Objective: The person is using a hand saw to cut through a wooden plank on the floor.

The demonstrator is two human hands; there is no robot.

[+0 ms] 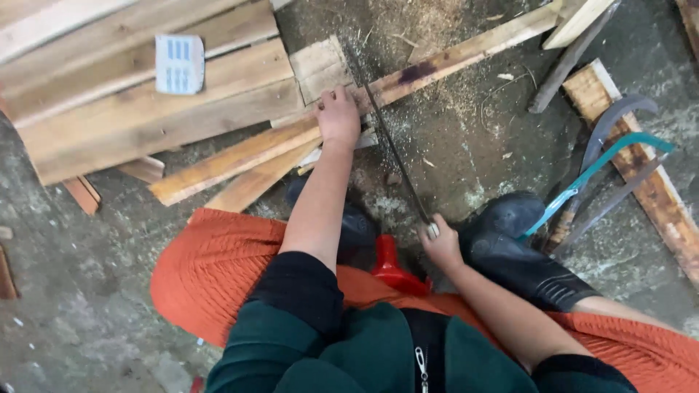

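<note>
1. At ten o'clock a stack of pale boards [145,94] lies on the concrete floor [80,291], with a small white and blue packet [179,64] resting on top.

2. My left hand [338,116] sits at about twelve o'clock from my body, palm down and fingers spread flat, pressing the long plank [291,138] to the ground. It clamps the plank by weight and does not curl around it.

3. The plank runs from eight o'clock up toward one o'clock, lying across a second, shorter board [251,183] beneath it.

4. Just right of my left hand the saw blade [389,142] crosses the plank, its far end pointing to eleven o'clock. I judge that the cut is begun but not finished: sawdust [437,94] lies thick around the spot, yet the plank looks to be in one piece.

5. My right hand [439,246] is closed tight around the saw's handle end, near my dark boot [520,251].

6. At three o'clock a teal-framed bow saw [597,171] and a curved blade lie untouched over another plank.
</note>
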